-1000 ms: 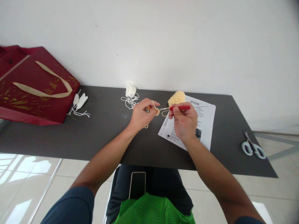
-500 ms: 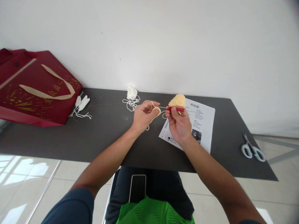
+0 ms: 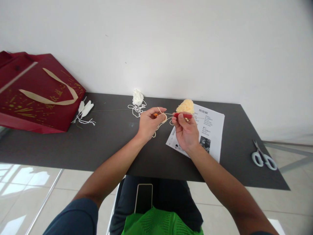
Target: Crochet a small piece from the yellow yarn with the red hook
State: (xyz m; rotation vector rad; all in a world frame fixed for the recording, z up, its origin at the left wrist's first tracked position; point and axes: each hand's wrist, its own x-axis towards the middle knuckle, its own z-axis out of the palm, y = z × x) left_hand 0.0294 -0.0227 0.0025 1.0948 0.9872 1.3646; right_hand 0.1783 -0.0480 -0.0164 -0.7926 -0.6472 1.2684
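Between thumb and fingers, my left hand pinches a small piece of cream crochet work, with yarn looped over the index finger. A small orange bit shows beside it, too small to name. My right hand is closed round the red handle of a crochet hook; its thin shaft points left to the crochet work. The tip is hidden at the left fingers. Just behind my right hand lies a pale yellow yarn ball, and a strand hangs below my left hand.
Printed sheets lie under my right hand on the dark table. White yarn is at the back. Small white pieces with loose ends sit by a red gift bag. Scissors lie at right; a phone rests on my lap.
My right hand has shifted slightly left with the crochet hook, bringing its handle closer to my left hand. My left hand keeps its pinch almost in place.
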